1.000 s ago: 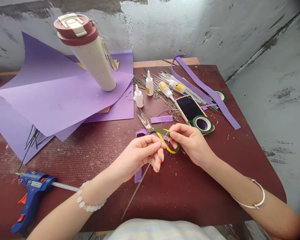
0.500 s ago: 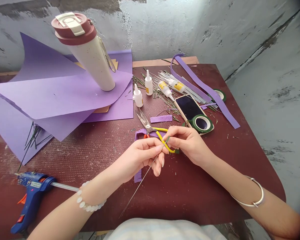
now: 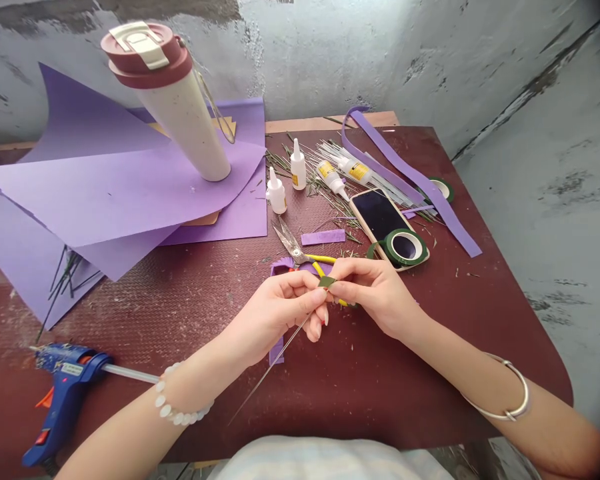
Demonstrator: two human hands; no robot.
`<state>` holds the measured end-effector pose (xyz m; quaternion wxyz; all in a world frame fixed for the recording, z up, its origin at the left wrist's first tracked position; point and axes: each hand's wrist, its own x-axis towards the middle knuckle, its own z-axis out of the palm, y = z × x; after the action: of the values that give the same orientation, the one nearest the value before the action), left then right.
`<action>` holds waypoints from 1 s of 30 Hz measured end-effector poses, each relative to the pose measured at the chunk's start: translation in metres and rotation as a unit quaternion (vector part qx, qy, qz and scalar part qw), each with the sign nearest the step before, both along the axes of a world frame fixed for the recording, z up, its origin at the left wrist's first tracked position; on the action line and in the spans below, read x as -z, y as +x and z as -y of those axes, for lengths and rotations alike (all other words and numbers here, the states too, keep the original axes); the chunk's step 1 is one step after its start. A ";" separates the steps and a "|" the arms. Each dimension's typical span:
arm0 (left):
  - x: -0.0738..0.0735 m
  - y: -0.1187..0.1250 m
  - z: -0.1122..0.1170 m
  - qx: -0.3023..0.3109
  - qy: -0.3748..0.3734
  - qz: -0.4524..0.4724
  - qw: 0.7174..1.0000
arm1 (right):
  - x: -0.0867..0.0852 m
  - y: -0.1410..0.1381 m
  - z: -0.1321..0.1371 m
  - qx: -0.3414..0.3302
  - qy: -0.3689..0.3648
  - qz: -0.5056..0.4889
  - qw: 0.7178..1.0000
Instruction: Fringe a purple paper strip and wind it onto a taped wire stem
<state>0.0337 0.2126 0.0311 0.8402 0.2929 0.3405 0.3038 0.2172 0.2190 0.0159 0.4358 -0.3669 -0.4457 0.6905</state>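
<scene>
My left hand (image 3: 283,303) is closed, pinching thin metal wires (image 3: 265,375) that slant down and left from its fingertips. At the upper end of the wires, my right hand (image 3: 380,293) holds a short piece of dark green floral tape (image 3: 327,282) between thumb and forefinger. Both sets of fingertips nearly meet there, so how the tape lies round the wires is partly hidden. Just behind the hands lie scissors (image 3: 294,248) with yellow handles, partly covered by my fingers. Under them is a crumpled purple paper strip (image 3: 277,352).
A green tape roll (image 3: 391,244) rests on a phone (image 3: 375,212). Several glue bottles (image 3: 298,168) and cut wires (image 3: 325,150) lie behind. At left are purple sheets (image 3: 145,193), a tumbler (image 3: 185,120) and a blue glue gun (image 3: 63,390). A long purple strip (image 3: 440,200) lies right.
The green tape shows more broadly between my fingertips now. My right hand has shifted slightly down and left, and the wires' lower end has swung a little left.
</scene>
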 end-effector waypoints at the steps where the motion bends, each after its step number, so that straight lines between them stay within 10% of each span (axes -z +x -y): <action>1: -0.001 0.000 0.000 0.000 -0.002 -0.007 1.000 | -0.001 0.001 0.000 0.002 0.001 0.003 1.000; 30: -0.007 -0.001 0.000 0.014 0.029 -0.064 0.997 | -0.001 0.004 0.000 -0.001 -0.009 0.007 1.000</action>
<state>0.0322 0.2121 0.0386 0.8119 0.3407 0.3805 0.2826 0.2208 0.2185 0.0166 0.4288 -0.3755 -0.4431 0.6920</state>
